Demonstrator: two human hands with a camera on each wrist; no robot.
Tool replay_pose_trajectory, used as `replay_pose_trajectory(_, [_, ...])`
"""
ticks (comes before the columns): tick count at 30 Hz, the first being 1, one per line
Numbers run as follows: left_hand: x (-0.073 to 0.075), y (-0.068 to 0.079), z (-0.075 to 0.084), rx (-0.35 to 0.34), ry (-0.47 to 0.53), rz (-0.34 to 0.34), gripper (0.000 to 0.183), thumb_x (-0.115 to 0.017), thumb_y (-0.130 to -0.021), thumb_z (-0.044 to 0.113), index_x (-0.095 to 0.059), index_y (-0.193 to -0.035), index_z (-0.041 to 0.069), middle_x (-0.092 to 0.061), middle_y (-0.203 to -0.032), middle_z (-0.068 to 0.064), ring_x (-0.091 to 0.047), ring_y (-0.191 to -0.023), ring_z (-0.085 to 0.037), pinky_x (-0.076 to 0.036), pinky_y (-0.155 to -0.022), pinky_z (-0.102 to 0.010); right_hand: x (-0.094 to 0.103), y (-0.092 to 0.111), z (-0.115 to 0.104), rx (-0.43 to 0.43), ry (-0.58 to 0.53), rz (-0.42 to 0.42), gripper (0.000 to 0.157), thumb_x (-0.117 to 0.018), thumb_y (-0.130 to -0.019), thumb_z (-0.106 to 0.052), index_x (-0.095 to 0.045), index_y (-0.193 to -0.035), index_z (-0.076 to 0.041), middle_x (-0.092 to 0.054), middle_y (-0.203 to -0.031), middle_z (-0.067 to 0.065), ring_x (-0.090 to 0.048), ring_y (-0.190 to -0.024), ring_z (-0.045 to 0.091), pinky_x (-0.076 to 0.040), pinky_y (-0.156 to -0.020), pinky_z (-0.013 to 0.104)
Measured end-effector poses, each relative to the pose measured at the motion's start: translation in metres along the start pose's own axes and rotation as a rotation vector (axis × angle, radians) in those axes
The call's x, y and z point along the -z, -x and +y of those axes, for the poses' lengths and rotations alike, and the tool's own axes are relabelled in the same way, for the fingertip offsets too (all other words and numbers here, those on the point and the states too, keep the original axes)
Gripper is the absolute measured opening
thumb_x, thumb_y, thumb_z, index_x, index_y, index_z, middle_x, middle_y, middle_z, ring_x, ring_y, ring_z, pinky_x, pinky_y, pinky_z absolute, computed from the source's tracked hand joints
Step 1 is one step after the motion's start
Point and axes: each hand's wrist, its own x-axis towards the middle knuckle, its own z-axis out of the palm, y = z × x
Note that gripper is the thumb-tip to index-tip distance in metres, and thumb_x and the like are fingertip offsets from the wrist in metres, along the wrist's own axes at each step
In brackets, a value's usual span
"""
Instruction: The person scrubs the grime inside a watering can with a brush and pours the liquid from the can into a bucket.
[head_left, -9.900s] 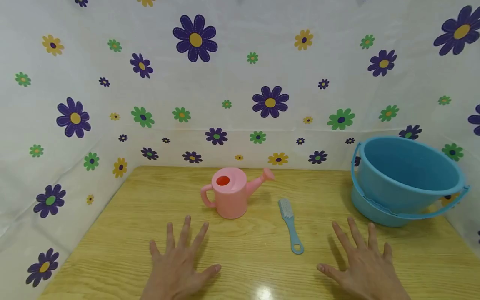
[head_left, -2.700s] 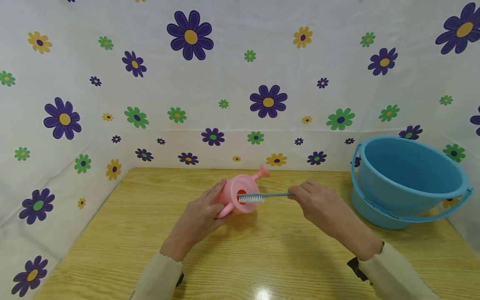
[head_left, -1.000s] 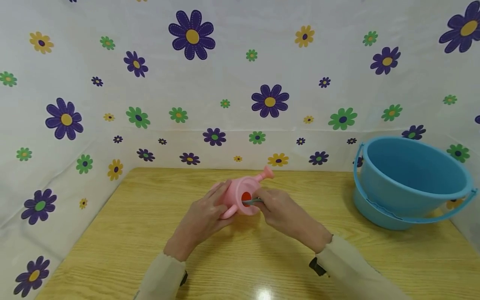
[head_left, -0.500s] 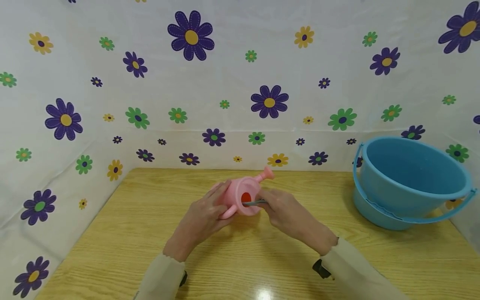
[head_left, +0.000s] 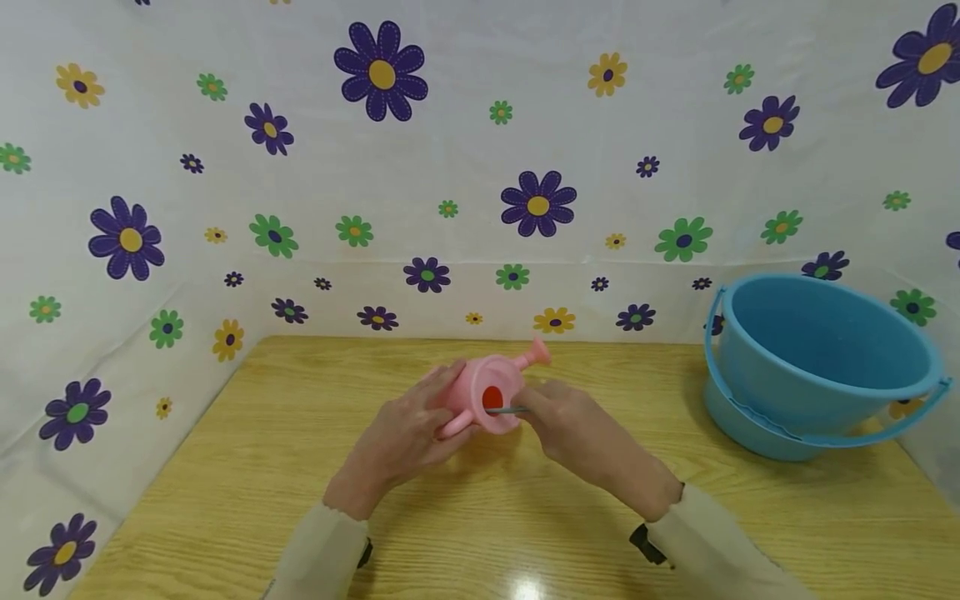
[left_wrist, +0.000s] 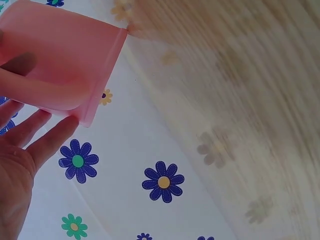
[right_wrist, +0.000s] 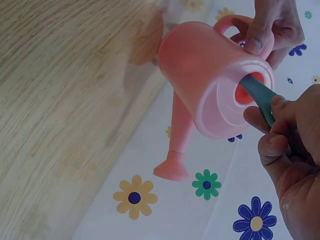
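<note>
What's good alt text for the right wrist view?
A right-hand grip holds a blue-green handle that runs into the red opening of a tilted pink watering can. The left-hand grip holds the can at its looped handle, with flowered sheeting and wood around.

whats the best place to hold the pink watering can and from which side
Probably the looped handle of the watering can, from the near left, where the left hand holds it. The loop sticks out that way, opposite the spout, leaving the tilted can's opening free for the right hand.
</note>
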Motion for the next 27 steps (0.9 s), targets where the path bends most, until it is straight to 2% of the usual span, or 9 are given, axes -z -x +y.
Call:
replay_pose_trajectory(4, [0.0, 0.001, 0.0, -0.008, 0.011, -0.006, 0.024, -0.083, -0.087, 0.032, -0.082, -0.086, 0.008, -0.054, -0.152, -0.02, -0.059, -0.132, -0.044, -0.057, -0.098, -0.046, -0.002, -0.002, -0.002, 0.015, 0.047, -0.023, 0.03, -0.074, -0.086, 0.01, -0.063, -0.106, -0.01, -0.069, -0.08, 0.001, -0.058, -0.07, 0.011, -0.056, -0.067, 0.018])
replay_pose_trajectory(7, [0.001, 0.004, -0.001, -0.018, 0.026, -0.008, 0.025, -0.083, -0.086, 0.031, -0.082, -0.091, 0.007, -0.052, -0.154, -0.019, -0.057, -0.135, -0.042, -0.053, -0.104, -0.046, -0.002, -0.003, -0.003, 0.019, 0.097, -0.057, 0.032, -0.073, -0.082, 0.014, -0.065, -0.102, -0.01, -0.071, -0.084, 0.002, -0.06, -0.074, 0.013, -0.056, -0.067, 0.018])
replay_pose_trajectory(10, [0.001, 0.007, -0.002, -0.029, 0.035, -0.014, 0.027, -0.082, -0.087, 0.032, -0.082, -0.093, 0.006, -0.051, -0.155, -0.018, -0.055, -0.138, -0.041, -0.051, -0.108, -0.045, -0.003, -0.005, -0.004, 0.026, 0.16, -0.089, 0.03, -0.075, -0.082, 0.012, -0.069, -0.101, -0.011, -0.073, -0.091, 0.003, -0.063, -0.08, 0.014, -0.059, -0.07, 0.02])
replay_pose_trajectory(13, [0.002, 0.01, -0.003, -0.028, 0.03, -0.021, 0.035, -0.074, -0.093, 0.041, -0.082, -0.091, 0.007, -0.05, -0.156, -0.016, -0.054, -0.138, -0.041, -0.052, -0.106, -0.044, -0.005, -0.006, -0.006, 0.034, 0.201, -0.111, 0.028, -0.078, -0.082, 0.007, -0.072, -0.102, -0.012, -0.074, -0.096, 0.003, -0.067, -0.086, 0.016, -0.062, -0.076, 0.023])
replay_pose_trajectory(16, [0.002, 0.011, -0.003, -0.017, 0.026, -0.023, 0.043, -0.067, -0.097, 0.047, -0.082, -0.088, 0.007, -0.05, -0.157, -0.015, -0.054, -0.138, -0.043, -0.055, -0.102, -0.044, -0.007, -0.007, -0.007, 0.027, 0.201, -0.124, 0.029, -0.079, -0.082, 0.006, -0.072, -0.102, -0.013, -0.074, -0.097, 0.002, -0.067, -0.087, 0.016, -0.062, -0.078, 0.023])
replay_pose_trajectory(22, [0.001, 0.011, -0.003, -0.004, 0.026, -0.011, 0.024, -0.084, -0.085, 0.031, -0.08, -0.08, 0.007, -0.051, -0.156, -0.015, -0.054, -0.137, -0.044, -0.056, -0.1, -0.045, -0.008, -0.007, -0.008, -0.014, 0.185, -0.15, 0.028, -0.079, -0.083, 0.004, -0.07, -0.103, -0.012, -0.072, -0.096, 0.004, -0.066, -0.083, 0.015, -0.062, -0.075, 0.023])
replay_pose_trajectory(27, [-0.001, 0.009, -0.003, -0.007, 0.02, -0.002, 0.024, -0.085, -0.085, 0.03, -0.079, -0.078, 0.008, -0.053, -0.154, -0.014, -0.054, -0.138, -0.043, -0.056, -0.101, -0.044, -0.01, -0.006, -0.009, -0.056, 0.109, -0.176, 0.015, -0.078, -0.089, -0.007, -0.069, -0.101, -0.011, -0.069, -0.095, 0.003, -0.062, -0.081, 0.013, -0.059, -0.072, 0.021])
